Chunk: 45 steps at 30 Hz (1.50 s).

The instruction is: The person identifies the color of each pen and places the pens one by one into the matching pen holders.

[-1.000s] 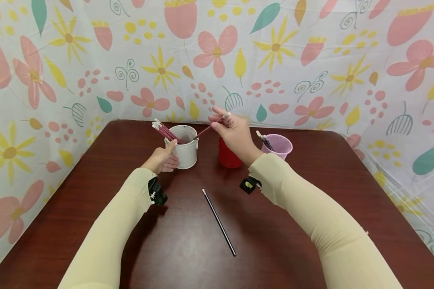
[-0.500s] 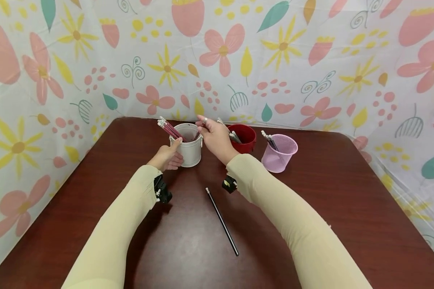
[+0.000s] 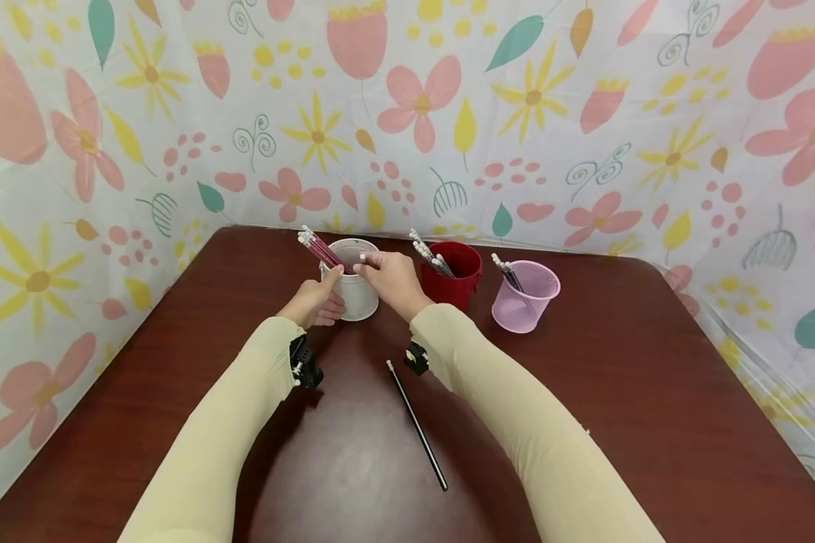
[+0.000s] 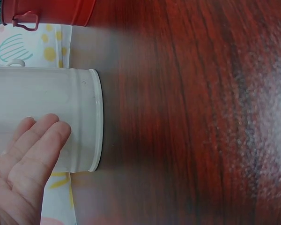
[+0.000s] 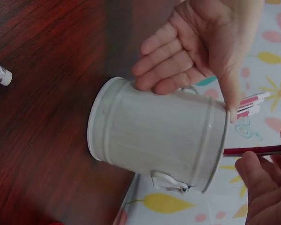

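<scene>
My left hand rests against a small white metal bucket, its thumb at the rim. In the left wrist view, the straight fingers touch the bucket's side. Several dark red pencils with white erasers lean out over the left rim. Above the opening, my right hand pinches another dark red pencil near its eraser end. The lower part of that pencil is inside the bucket and hidden by the wall. A black pencil with a white eraser lies on the table in front.
To the right stands a red bucket holding several white-tipped pencils. Beyond it is a pink mesh cup with several dark pencils. A floral cloth hangs behind the dark brown table.
My right hand has moved left and down to the white bucket, lowering the red pencil into it. The red bucket has come into fuller view. My left hand stays at the bucket.
</scene>
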Each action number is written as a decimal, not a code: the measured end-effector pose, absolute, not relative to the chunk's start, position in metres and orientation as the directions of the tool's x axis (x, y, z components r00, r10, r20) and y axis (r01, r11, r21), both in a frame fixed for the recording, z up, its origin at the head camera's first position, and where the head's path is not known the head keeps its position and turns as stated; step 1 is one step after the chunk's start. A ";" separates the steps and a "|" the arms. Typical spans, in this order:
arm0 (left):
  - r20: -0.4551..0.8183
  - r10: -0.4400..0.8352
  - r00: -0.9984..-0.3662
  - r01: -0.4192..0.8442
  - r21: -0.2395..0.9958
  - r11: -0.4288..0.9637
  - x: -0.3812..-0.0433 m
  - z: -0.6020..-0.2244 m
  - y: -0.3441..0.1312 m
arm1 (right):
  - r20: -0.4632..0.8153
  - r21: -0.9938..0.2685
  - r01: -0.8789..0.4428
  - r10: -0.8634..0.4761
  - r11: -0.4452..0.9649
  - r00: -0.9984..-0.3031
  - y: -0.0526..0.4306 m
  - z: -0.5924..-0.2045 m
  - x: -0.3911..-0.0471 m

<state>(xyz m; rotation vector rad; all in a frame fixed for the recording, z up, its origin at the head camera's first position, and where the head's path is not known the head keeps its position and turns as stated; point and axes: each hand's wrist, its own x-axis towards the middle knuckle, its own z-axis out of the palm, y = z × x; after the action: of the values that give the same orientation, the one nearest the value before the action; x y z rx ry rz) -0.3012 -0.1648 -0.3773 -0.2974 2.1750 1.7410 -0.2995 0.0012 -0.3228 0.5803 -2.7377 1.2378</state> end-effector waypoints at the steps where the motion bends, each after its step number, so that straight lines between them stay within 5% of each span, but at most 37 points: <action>1: -0.390 0.047 -0.920 -0.370 0.901 0.225 -0.300 -0.378 -0.164 | 0.219 -0.706 -0.358 -0.292 0.611 -0.931 0.000 -0.325 -0.300; 17: -0.376 0.063 -0.924 -0.356 0.911 0.209 -0.298 -0.378 -0.163 | 0.232 -0.740 -0.284 -0.165 0.610 -0.959 0.006 -0.349 -0.308; 24: -0.386 0.068 -0.920 -0.367 0.909 0.200 -0.301 -0.379 -0.164 | 0.063 -0.571 -0.298 -0.322 0.765 -0.945 0.026 -0.360 -0.296; 32: -0.394 0.075 -0.916 -0.374 0.907 0.194 -0.301 -0.375 -0.164 | -0.271 -0.436 -0.323 -0.465 0.840 -0.843 0.052 -0.381 -0.263; 45: -0.391 0.083 -0.916 -0.371 0.909 0.188 -0.300 -0.377 -0.167 | -0.326 -0.438 -0.344 -0.504 0.830 -0.800 0.076 -0.393 -0.220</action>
<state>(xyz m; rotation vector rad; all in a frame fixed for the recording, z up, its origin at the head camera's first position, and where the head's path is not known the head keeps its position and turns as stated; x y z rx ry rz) -0.3005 -0.1668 -0.3770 -0.2721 2.1167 1.7801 -0.2197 0.0755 -0.3933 0.8369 -3.4212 0.6671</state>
